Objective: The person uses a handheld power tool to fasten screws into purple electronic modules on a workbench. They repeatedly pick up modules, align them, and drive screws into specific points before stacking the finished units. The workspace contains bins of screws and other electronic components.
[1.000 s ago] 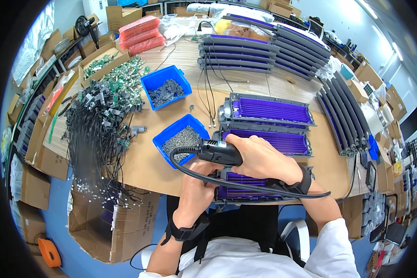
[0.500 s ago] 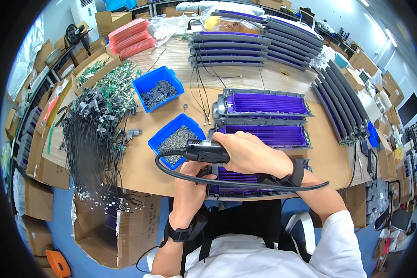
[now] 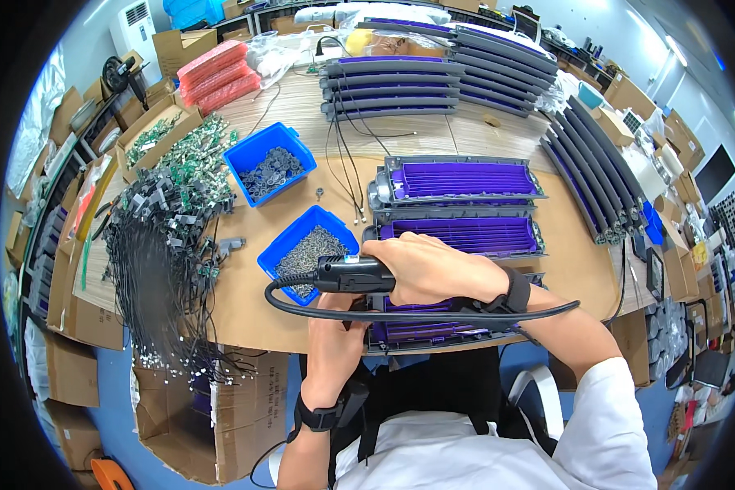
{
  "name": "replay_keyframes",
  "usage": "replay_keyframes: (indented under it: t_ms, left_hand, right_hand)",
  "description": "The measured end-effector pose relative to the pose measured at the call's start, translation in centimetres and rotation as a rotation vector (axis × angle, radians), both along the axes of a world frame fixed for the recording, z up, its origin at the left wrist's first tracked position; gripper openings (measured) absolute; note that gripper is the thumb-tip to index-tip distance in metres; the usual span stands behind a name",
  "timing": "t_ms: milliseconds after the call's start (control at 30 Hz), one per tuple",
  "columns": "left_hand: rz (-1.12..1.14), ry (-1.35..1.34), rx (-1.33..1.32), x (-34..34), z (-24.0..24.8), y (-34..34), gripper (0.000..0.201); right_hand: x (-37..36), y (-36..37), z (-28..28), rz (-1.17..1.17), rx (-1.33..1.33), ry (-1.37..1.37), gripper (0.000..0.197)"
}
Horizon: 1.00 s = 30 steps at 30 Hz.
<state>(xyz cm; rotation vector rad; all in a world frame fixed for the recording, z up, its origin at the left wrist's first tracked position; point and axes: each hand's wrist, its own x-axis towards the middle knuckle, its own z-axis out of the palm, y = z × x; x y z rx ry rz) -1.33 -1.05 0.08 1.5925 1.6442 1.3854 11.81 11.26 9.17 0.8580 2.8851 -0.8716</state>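
My right hand (image 3: 437, 268) is wrapped round a black corded electric screwdriver (image 3: 353, 276), held over the left end of the nearest purple-and-grey slatted panel (image 3: 416, 333). Its cable loops left and back under my right wrist. Beneath the screwdriver, my left hand (image 3: 333, 349) is at that same panel end, fingers closed; what they pinch is hidden, and so is the screwdriver's tip. Two more slatted panels, a middle one (image 3: 457, 237) and a far one (image 3: 457, 181), lie behind it in a row. A blue bin (image 3: 271, 260) of small screws stands just left of my hands.
Another blue bin (image 3: 241, 181) holds dark round parts. A heap of black cables (image 3: 151, 269) with green circuit boards covers the table's left side. Stacked grey-and-purple panels (image 3: 390, 86) stand at the back, with more (image 3: 592, 175) at the right. An open carton (image 3: 245, 416) sits below the table edge.
The screwdriver and my right hand have shifted slightly left and down, hiding more of my left fingers. The whole view has shifted slightly too.
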Motion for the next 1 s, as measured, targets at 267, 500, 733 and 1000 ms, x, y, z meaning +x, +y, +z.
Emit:
replay_keyframes:
  t_ms: [267,500,733,1000]
  left_hand:
    - [-0.012,-0.092,-0.040,0.0,0.2,0.0,0.033]
    - [-0.061,-0.157,-0.094,-0.4,0.6,-0.3,0.033]
    - [0.010,-0.038,-0.043,0.1,0.0,-0.2,0.027]
    - [0.004,-0.125,-0.010,0.3,0.3,-0.2,0.033]
  right_hand:
    - [0.0,-0.2,0.3,-0.009,0.010,-0.050,0.044]
    - [-0.1,-0.5,0.2,0.001,0.019,-0.029,0.045]
    - [0.0,-0.2,0.0,0.003,0.003,-0.025,0.044]
    - [0.1,-0.4,0.1,0.016,0.016,-0.019,0.045]
